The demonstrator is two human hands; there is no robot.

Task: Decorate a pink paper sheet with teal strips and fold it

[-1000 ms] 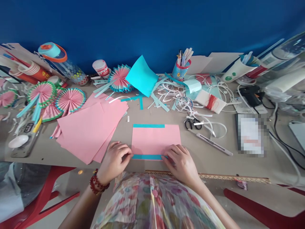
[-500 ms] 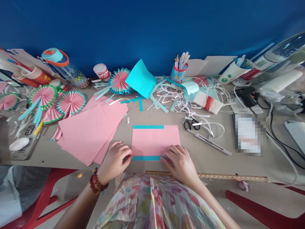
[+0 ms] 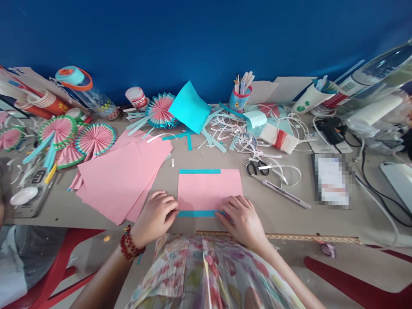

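A pink paper sheet lies flat on the table in front of me. One blue paper strip runs along its far edge, stopping short of the right corner. A second blue strip lies along the near edge. My left hand, fingers curled, pinches the left end of this near strip between thumb and forefinger. At the strip's right part, my right hand has its thumb and forefinger closed on it, the other fingers bent over the pink sheet. The strip's right end is hidden under that hand.
Left of the sheet lies a stack of pink paper, with folded paper rosettes beyond. A tilted blue square, paper scraps and a pen cup stand behind. Scissors, a utility knife and a glue gun lie rightward.
Both hands keep their places on the near blue strip. The whole view has shifted very slightly; nothing on the table has visibly moved.
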